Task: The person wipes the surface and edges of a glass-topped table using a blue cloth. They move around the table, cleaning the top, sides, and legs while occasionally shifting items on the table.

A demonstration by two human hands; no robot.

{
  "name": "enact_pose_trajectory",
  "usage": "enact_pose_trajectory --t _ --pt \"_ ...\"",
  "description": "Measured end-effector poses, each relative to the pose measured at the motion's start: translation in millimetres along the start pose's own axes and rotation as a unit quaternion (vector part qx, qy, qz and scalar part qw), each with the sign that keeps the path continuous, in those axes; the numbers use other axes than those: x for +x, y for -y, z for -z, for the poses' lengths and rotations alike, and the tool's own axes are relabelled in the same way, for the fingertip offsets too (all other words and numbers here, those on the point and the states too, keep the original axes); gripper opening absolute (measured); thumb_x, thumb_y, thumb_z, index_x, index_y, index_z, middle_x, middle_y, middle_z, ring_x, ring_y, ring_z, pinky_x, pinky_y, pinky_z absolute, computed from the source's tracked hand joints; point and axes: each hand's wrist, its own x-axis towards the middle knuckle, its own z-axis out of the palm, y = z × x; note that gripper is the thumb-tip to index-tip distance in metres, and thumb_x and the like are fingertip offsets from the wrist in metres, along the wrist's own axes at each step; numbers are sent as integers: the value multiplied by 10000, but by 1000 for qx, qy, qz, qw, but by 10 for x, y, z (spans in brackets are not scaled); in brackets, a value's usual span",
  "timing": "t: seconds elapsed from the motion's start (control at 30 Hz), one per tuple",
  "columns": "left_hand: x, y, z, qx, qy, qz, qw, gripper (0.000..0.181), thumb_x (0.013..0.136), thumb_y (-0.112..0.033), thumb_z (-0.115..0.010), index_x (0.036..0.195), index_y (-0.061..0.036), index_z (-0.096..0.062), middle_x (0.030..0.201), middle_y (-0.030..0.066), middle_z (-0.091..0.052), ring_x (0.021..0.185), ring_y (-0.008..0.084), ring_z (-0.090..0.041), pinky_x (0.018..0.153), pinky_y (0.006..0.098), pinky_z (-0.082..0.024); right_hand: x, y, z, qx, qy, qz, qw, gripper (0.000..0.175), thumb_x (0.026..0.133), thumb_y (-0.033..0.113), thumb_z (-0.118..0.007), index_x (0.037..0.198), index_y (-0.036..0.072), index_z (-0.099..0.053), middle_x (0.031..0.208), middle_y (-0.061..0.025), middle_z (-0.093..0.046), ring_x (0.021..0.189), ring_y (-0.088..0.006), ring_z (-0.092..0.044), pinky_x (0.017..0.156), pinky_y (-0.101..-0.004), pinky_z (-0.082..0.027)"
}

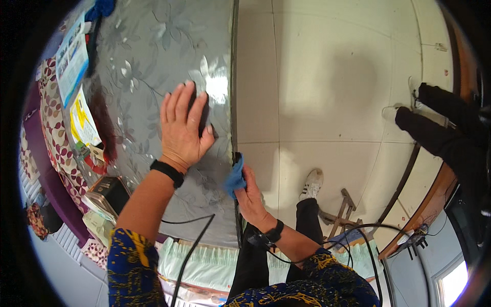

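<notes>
My left hand (185,124) lies palm down with its fingers spread on the grey tabletop (145,76), whose glossy cover has a floral pattern. Nothing shows in its grasp. At the table's right edge, my right hand (251,199) grips a blue cloth (235,179), which is bunched against the edge. A black band circles each wrist.
Printed sheets (73,57), a red strap (95,165) and a dark box (108,195) lie along the table's far left side. Black cables (195,243) cross near my arms. A wooden stool (339,215) stands on the tiled floor; another person's legs (433,126) are at the right.
</notes>
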Motion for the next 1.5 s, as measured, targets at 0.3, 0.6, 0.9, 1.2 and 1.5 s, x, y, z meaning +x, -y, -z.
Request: enact_pose_trajectory --t 0.3,0.6,0.9,1.2,1.5 --pt "12 -11 60 -5 20 19 1000 655 847 -306 -582 1454 -68 -517 1594 198 -393 1490 397 -341 1236 588 -218 2087 910 102 11 -35 45 998 392 1129 217 -415 1435 -14 -492 1220 -122 -604 1131 -212 -543 1042 -340 -415" --pt "-16 -21 55 -24 21 29 999 678 823 -275 -609 1468 -93 -509 1603 186 -387 1498 387 -336 1240 586 -218 534 168 -148 -49 -87 -16 995 437 1119 202 -400 1469 -58 -421 1410 -199 -514 1294 -296 -479 1141 -380 -342" --pt "-2 -23 69 -29 22 40 999 674 788 -283 -653 1433 -114 -548 1608 161 -393 1496 354 -345 1237 569 -231 2530 1311 -90 -181 -124 228 949 394 1072 257 -492 1334 -38 -499 1100 -269 -543 1007 -463 -532 901 -508 -446" --pt "-3 -24 70 -25 20 38 999 642 824 -300 -612 1437 -121 -547 1609 161 -398 1498 363 -345 1229 577 -238 426 508 -219 -248 -68 134 957 490 1029 160 -571 1402 -120 -422 1376 -362 -442 1271 -531 -447 1112 -527 -360" --pt "14 -27 65 -26 7 36 999 642 806 -287 -632 1420 -117 -557 1593 154 -420 1478 356 -374 1228 572 -248 3015 1566 -88 -217 -137 198 946 370 1026 247 -583 1235 -57 -549 1211 -298 -557 1081 -504 -553 940 -537 -456"
